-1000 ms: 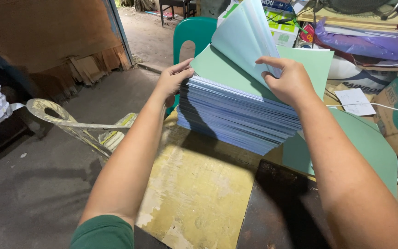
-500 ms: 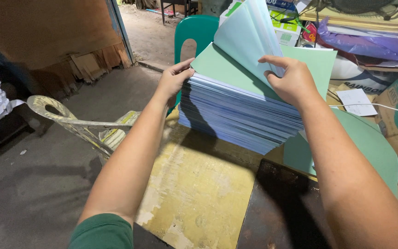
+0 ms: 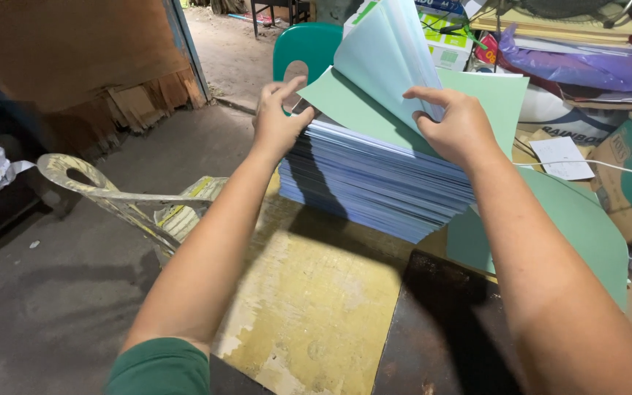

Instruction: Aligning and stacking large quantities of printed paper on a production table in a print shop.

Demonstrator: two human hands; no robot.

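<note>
Head view of two bare hands working a thick stack of paper sheets (image 3: 374, 183) that rests on a worn, yellow-topped table (image 3: 316, 307). The stack lies at the far part of the table, in front of a teal plastic chair (image 3: 309, 45); its edges show blue-white, and a pale green sheet (image 3: 352, 110) lies on top. The left hand (image 3: 278, 121) sits at the stack's far left corner, fingers (image 3: 281, 91) loosely curled and slightly spread, the fingertips touching the corner of the top sheets. The right hand (image 3: 456, 128) holds a lifted bundle of light blue sheets (image 3: 389, 55), which stands bent upward from the stack; its thumb and fingers pinch the lower edge of that bundle. Beneath the stack's right side, a larger green sheet (image 3: 550, 227) projects over the table. A dark board (image 3: 440, 322) lies on the near right part of the table. To the left, over the concrete floor (image 3: 60, 292), stands a curved metal frame (image 3: 104, 194). Behind the stack, cardboard boxes (image 3: 623, 168), purple plastic film (image 3: 587, 69) and loose papers are piled up.
</note>
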